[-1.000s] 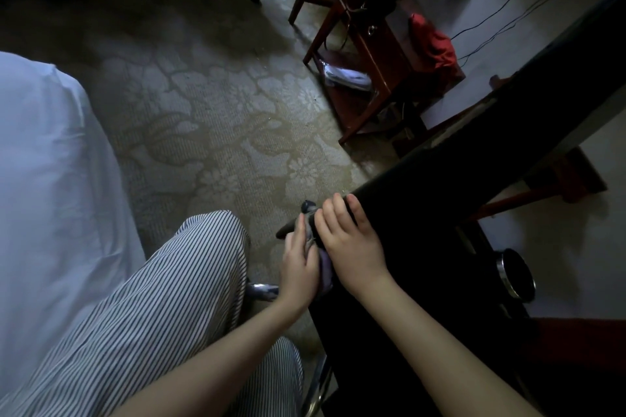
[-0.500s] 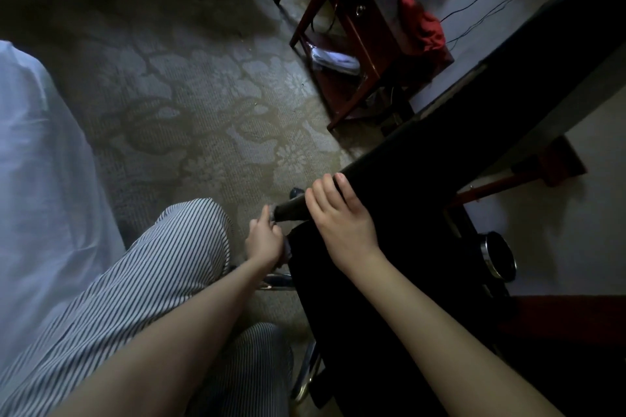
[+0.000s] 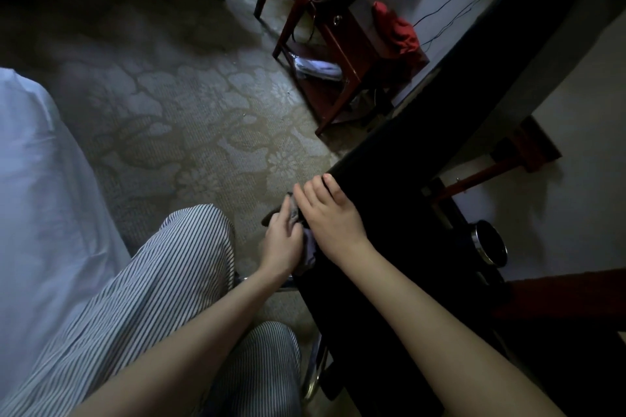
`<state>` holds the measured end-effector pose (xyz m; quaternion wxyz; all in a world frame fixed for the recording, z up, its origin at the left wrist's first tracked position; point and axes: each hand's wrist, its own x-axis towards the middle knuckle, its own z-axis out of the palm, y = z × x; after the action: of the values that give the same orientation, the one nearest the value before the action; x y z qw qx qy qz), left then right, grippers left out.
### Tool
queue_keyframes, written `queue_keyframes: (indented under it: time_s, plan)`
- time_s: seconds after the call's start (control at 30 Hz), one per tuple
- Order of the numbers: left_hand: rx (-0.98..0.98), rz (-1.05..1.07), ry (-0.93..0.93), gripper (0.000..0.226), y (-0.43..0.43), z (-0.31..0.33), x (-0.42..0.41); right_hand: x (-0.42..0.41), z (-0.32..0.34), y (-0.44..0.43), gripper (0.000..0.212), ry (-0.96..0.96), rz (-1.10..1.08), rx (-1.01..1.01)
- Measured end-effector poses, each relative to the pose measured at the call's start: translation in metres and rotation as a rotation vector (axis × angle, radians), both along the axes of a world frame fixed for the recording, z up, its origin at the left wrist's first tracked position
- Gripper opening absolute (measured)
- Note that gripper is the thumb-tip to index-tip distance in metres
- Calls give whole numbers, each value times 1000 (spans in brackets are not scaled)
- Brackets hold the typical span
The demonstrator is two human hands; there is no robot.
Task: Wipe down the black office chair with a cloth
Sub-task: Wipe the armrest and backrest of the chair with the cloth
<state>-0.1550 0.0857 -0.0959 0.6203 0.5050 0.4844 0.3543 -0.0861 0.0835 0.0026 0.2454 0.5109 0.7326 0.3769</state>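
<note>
Pressing down on the top edge of the black office chair (image 3: 382, 200) at centre frame, the right hand (image 3: 333, 218) lies flat with its fingers laid together over the dark upholstery. Just to its left, the left hand (image 3: 283, 242) has its grip curled around a pale cloth (image 3: 308, 245), bunched against the chair's armrest; part of the cloth is hidden between the two hands. The chair runs diagonally from lower centre to upper right. Striped trousers (image 3: 142, 311) fill the lower left, with a white bed (image 3: 37, 196) along the left edge. Patterned carpet (image 3: 189, 105) covers the middle. A reddish wooden desk (image 3: 338, 30) stands at upper centre with a red cloth item (image 3: 399, 29) beside it.
</note>
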Motion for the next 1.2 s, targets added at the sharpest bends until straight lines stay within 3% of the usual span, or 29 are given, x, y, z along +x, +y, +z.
queue_keyframes:
  time_s: [0.13,0.23,0.37,0.47,0.53,0.63,0.77,0.9,1.03,1.2]
  plan:
    - [93,-27,-208,47,-7,36,-16,-5,11,-6,51,34,8,-33]
    - [7,-2,-328,52,-18,49,-31,-11,15,-17,52,96,-23,-79]
    - [-120,161,-180,54,-21,50,-49,-23,23,-36,58,219,-44,-114]
    - [-165,117,-239,50,-18,74,-56,-36,44,-40,48,262,47,-22]
    - [-103,53,-299,48,-19,97,-60,-41,63,-40,46,211,55,64]
    - [20,46,-286,47,-13,129,-65,-37,88,-45,50,99,-111,144]
    - [118,-5,-280,46,3,171,-76,-29,100,-56,56,-71,-241,61]
    - [188,-127,-258,47,9,195,-84,-27,105,-64,47,-183,-276,17]
    - [253,-245,-204,45,7,213,-88,-32,104,-80,53,-196,-239,53]
    - [339,-404,-168,43,-15,221,-87,-41,100,-122,59,-159,-317,-51]
